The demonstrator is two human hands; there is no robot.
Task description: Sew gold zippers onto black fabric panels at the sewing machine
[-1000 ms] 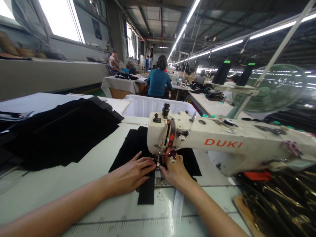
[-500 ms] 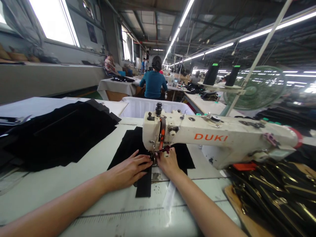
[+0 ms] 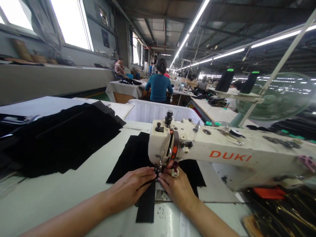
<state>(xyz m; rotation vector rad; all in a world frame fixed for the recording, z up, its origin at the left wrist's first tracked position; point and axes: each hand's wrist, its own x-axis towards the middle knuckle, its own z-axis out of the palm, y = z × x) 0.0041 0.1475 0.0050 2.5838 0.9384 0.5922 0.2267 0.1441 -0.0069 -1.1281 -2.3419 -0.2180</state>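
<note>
A cream DUKI sewing machine (image 3: 222,154) stands on the pale table (image 3: 61,194). Under its head lies a piece of black fabric (image 3: 133,154), with a narrow black strip (image 3: 146,207) running toward me. My left hand (image 3: 130,188) rests flat on the fabric just left of the needle, fingers stretched out. On the other side of the needle my right hand (image 3: 176,187) presses the fabric, its fingertips under the machine head.
A stack of black fabric pieces (image 3: 61,138) lies at the left. A white bin (image 3: 158,112) stands behind the machine. A green fan (image 3: 274,98) is at the right. Dark pieces with gold trim (image 3: 283,214) lie at the lower right. A person in a teal top (image 3: 158,86) sits ahead.
Both hands stay at the needle. The view has shifted, so the machine and hands sit lower in the picture. More of the black fabric shows behind the needle.
</note>
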